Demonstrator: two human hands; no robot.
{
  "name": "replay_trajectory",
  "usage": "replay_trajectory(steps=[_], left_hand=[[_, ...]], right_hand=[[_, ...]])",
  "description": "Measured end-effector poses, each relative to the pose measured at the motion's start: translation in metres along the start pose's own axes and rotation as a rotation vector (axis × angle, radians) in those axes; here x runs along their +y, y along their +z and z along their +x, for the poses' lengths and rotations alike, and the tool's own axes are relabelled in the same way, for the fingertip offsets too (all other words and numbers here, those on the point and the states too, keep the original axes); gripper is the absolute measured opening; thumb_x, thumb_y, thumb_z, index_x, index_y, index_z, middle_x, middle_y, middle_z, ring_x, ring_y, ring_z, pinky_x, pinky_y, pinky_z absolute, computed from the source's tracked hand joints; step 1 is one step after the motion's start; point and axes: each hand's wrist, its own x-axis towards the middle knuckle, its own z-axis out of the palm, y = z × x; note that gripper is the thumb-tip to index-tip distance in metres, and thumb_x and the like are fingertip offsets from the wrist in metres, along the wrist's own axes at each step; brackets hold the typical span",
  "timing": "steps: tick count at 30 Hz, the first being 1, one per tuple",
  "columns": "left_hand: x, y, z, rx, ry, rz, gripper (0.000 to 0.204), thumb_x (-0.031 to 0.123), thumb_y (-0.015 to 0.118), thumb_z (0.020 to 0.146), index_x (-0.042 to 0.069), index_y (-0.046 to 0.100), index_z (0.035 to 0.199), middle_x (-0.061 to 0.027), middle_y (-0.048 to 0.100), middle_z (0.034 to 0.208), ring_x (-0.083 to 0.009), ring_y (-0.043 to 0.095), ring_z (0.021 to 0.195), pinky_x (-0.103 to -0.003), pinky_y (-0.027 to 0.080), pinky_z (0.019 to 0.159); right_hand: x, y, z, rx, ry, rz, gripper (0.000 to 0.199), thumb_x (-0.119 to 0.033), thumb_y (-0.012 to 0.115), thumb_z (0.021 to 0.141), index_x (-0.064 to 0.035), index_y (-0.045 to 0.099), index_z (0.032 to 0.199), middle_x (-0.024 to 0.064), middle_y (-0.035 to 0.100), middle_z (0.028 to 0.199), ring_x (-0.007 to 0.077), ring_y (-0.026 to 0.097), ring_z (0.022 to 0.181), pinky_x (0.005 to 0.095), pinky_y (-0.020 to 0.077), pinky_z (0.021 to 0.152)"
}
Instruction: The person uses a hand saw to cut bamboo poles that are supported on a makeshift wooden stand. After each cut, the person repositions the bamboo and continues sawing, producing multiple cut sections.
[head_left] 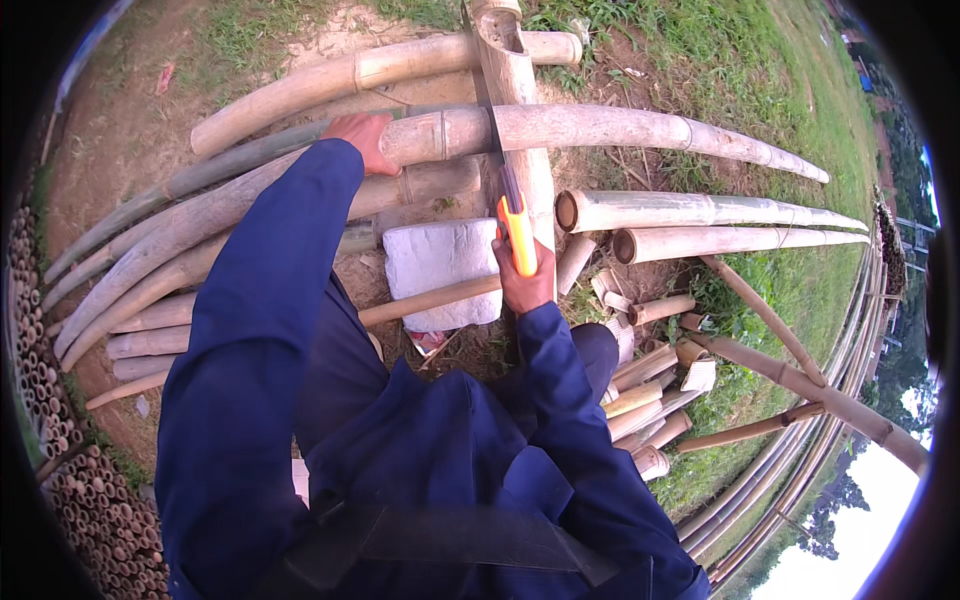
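A long bamboo pole (600, 128) lies crosswise in front of me, resting on a thick upright-running bamboo piece (510, 75) with a notch cut near its far end. My left hand (365, 140) is wrapped over the pole, left of the saw. My right hand (530, 280) grips the orange-and-yellow handle of a hand saw (518, 238). The saw's dark blade stands across the pole, pointing away from me. How deep it sits in the bamboo I cannot tell. Below the pole, a whitish block (442, 268) lies between my arms, with a thin bamboo stick (440, 301) across it.
Two bamboo poles (660, 211) lie at the right with cut ends toward me. Short bamboo offcuts (650, 400) are heaped by my right knee. More poles (150, 270) stretch left, and another (330, 85) lies beyond. Stacked bamboo (100, 510) fills the lower left.
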Motion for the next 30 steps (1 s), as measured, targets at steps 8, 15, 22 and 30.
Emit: replay_trajectory(steps=[8, 15, 22, 30], left_hand=[[-0.012, 0.005, -0.013, 0.016, -0.048, -0.016, 0.097, 0.047, 0.088, 0.057, 0.003, 0.058, 0.139, -0.0269, 0.066, 0.126, -0.0418, 0.062, 0.118, -0.048, 0.047, 0.104], [0.001, -0.002, -0.003, -0.063, -0.033, -0.037, 0.094, 0.046, 0.087, 0.058, 0.004, 0.059, 0.138, -0.0263, 0.067, 0.122, -0.0417, 0.063, 0.116, -0.048, 0.048, 0.102], [-0.014, 0.0, -0.006, 0.03, -0.034, -0.013, 0.09, 0.048, 0.086, 0.058, 0.003, 0.061, 0.132, -0.0252, 0.069, 0.117, -0.0407, 0.066, 0.111, -0.047, 0.051, 0.099], [-0.01, 0.007, -0.005, -0.008, -0.005, 0.015, 0.09, 0.049, 0.086, 0.058, 0.002, 0.062, 0.13, -0.0247, 0.071, 0.111, -0.0398, 0.067, 0.108, -0.047, 0.053, 0.096]], right_hand=[[0.001, -0.056, -0.154, 0.009, 0.169, -0.014, 0.028, -0.009, 0.072, 0.093, 0.0045, 0.069, 0.118, 0.005, 0.069, 0.085, 0.0081, 0.062, 0.079, 0.0269, 0.0519, 0.074], [-0.002, -0.009, -0.022, 0.011, 0.014, -0.046, 0.019, -0.012, 0.071, 0.094, 0.0032, 0.063, 0.087, 0.0032, 0.056, 0.065, 0.0113, 0.047, 0.058, 0.0331, 0.0425, 0.056], [-0.01, -0.035, -0.088, -0.019, 0.239, 0.074, 0.022, -0.009, 0.073, 0.094, 0.0037, 0.069, 0.11, 0.0014, 0.065, 0.082, 0.0072, 0.058, 0.075, 0.0262, 0.05, 0.07], [-0.003, -0.025, -0.065, -0.025, 0.204, -0.031, 0.018, -0.012, 0.072, 0.094, 0.0021, 0.064, 0.088, 0.0008, 0.054, 0.064, 0.0097, 0.05, 0.06, 0.0307, 0.0431, 0.056]])
